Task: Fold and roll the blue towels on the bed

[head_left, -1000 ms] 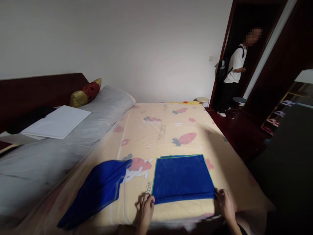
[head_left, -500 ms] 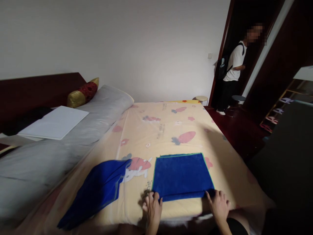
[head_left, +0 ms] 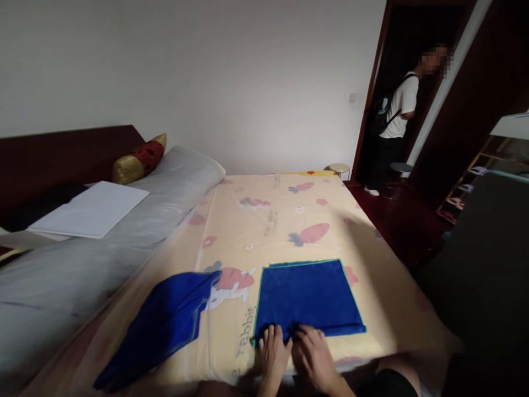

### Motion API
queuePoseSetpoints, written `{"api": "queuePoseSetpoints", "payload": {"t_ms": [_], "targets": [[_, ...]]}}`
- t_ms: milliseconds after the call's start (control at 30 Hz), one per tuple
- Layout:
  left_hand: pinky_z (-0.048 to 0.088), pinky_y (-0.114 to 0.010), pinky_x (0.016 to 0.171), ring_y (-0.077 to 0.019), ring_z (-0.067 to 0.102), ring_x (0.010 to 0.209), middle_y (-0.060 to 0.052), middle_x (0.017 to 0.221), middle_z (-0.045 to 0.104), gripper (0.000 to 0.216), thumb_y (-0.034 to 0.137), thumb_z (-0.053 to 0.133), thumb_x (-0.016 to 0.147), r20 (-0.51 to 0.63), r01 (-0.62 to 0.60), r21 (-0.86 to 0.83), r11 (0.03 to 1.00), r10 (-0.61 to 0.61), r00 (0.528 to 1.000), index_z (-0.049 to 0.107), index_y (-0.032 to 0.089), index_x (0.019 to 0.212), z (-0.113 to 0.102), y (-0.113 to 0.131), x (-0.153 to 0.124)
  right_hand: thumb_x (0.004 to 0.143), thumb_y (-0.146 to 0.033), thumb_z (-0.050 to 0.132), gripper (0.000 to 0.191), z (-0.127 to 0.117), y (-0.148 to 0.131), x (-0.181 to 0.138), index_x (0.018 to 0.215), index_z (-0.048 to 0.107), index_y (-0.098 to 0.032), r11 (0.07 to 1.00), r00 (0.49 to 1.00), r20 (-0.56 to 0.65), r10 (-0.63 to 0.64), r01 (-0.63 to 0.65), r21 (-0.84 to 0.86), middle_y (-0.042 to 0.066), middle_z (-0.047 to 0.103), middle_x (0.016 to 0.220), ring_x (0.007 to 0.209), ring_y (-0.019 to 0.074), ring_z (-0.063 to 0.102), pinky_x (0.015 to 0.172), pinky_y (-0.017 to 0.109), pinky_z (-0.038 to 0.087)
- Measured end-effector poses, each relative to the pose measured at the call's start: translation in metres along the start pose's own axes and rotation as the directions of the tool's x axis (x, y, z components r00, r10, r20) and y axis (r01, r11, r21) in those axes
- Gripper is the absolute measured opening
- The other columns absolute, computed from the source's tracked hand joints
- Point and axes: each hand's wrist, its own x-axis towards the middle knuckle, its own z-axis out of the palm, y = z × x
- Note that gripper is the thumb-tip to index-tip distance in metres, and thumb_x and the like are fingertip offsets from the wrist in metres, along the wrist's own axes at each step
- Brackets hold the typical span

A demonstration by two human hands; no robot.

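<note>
A dark blue towel (head_left: 308, 295) with green edging lies folded into a flat, nearly square shape near the front of the bed. A narrow fold or roll runs along its near edge. My left hand (head_left: 274, 348) grips that edge near the left corner, fingers curled over it. Just to the right, my right hand (head_left: 316, 351) holds the same edge left of its middle; its fingertips are partly hidden. Left of them lies a second blue cloth (head_left: 165, 317), loosely spread and wrinkled, touched by neither hand.
The bed (head_left: 243, 231) has a peach sheet with carrot and rabbit prints. Along the left are grey bedding (head_left: 136, 231), a white flat board (head_left: 93, 209) and a red-gold bolster (head_left: 140, 160). A person (head_left: 399, 110) with a backpack stands by the doorway, near two stools (head_left: 339, 167).
My right hand has left the towel's near right corner and moved left along the edge, close to my left hand. My left hand has shifted slightly right.
</note>
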Motion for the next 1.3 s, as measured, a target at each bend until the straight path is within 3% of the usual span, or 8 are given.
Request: {"api": "queuePoseSetpoints", "payload": {"t_ms": [167,367,467,600,767,1067,1167,1300], "targets": [[0.039,-0.031,0.085,-0.0193,0.058,0.102,-0.005,0.105,0.07,0.028,0.026,0.043,0.087,-0.103,-0.119,-0.106,0.987,0.108,0.989,0.066,0.024,0.101,0.008,-0.01,-0.003,0.095,-0.042,0.036,0.059,0.013,-0.002,-0.003,0.149,0.013,-0.031,0.983,0.976,0.112,-0.185,0.182,0.036,0.004,0.034,0.153,0.14,0.0206,0.034,0.11,0.039,0.037],[0.035,-0.038,0.087,-0.0215,0.057,0.094,-0.004,0.087,0.067,0.036,0.041,0.035,0.092,-0.123,-0.036,-0.059,0.998,0.028,0.992,0.065,0.024,0.082,-0.023,-0.061,-0.003,0.094,-0.043,0.039,0.055,-0.011,0.107,-0.054,0.146,0.028,-0.029,0.968,0.975,-0.088,0.202,-0.213,-0.136,0.007,0.04,0.15,0.139,0.0247,0.037,0.109,0.047,0.039],[0.035,-0.042,0.088,-0.0235,0.058,0.098,-0.004,0.091,0.068,0.035,0.038,0.035,0.092,-0.131,0.014,-0.038,0.999,-0.019,0.991,0.066,0.024,0.085,-0.029,-0.06,-0.005,0.094,-0.036,0.04,0.049,-0.021,0.131,-0.064,0.141,0.039,-0.026,0.95,0.96,-0.141,0.242,-0.264,-0.167,0.008,0.044,0.148,0.138,0.0253,0.038,0.108,0.047,0.038],[0.039,-0.038,0.09,-0.0212,0.06,0.1,-0.004,0.099,0.071,0.034,0.024,0.034,0.091,-0.123,-0.075,-0.093,0.993,0.064,0.99,0.067,0.025,0.098,-0.008,-0.006,-0.009,0.087,-0.013,0.037,0.046,-0.01,0.08,-0.038,0.129,0.052,-0.025,0.952,0.95,-0.207,0.235,-0.268,-0.15,0.01,0.054,0.138,0.128,0.0265,0.047,0.102,0.047,0.039],[0.042,-0.035,0.094,-0.0209,0.059,0.11,-0.005,0.114,0.071,0.033,0.019,0.041,0.087,-0.179,-0.168,-0.128,0.977,0.144,0.973,0.066,0.024,0.108,0.02,0.045,-0.014,0.077,-0.008,0.046,0.029,0.015,0.008,-0.002,0.095,0.061,-0.026,0.987,0.987,-0.045,0.156,-0.157,-0.016,0.002,0.065,0.091,0.086,0.0208,0.056,0.081,0.036,0.042],[0.037,-0.041,0.087,-0.0242,0.059,0.096,-0.004,0.087,0.068,0.032,0.04,0.039,0.091,-0.224,0.018,0.049,0.999,-0.006,0.975,0.066,0.025,0.084,-0.021,-0.058,-0.007,0.086,-0.021,0.045,0.015,-0.049,0.135,-0.054,0.089,0.059,-0.022,0.904,0.897,-0.233,0.376,-0.41,-0.121,0.005,0.06,0.084,0.08,0.0214,0.054,0.075,0.035,0.04],[0.038,-0.04,0.086,-0.0225,0.06,0.094,-0.003,0.087,0.068,0.03,0.03,0.037,0.091,-0.189,-0.029,0.003,1.0,0.029,0.981,0.066,0.026,0.088,-0.017,-0.031,-0.007,0.083,-0.015,0.043,0.021,-0.047,0.121,-0.045,0.096,0.059,-0.019,0.877,0.871,-0.269,0.41,-0.458,-0.146,0.01,0.06,0.09,0.087,0.0252,0.054,0.078,0.039,0.039],[0.042,-0.036,0.087,-0.0208,0.061,0.099,-0.006,0.101,0.071,0.031,0.023,0.038,0.09,-0.174,-0.185,-0.142,0.972,0.16,0.972,0.068,0.026,0.098,0.01,0.034,-0.012,0.074,-0.007,0.046,0.034,-0.008,0.046,-0.012,0.1,0.059,-0.026,0.957,0.953,-0.159,0.257,-0.273,-0.093,0.003,0.061,0.097,0.09,0.0204,0.054,0.081,0.034,0.04]]}}
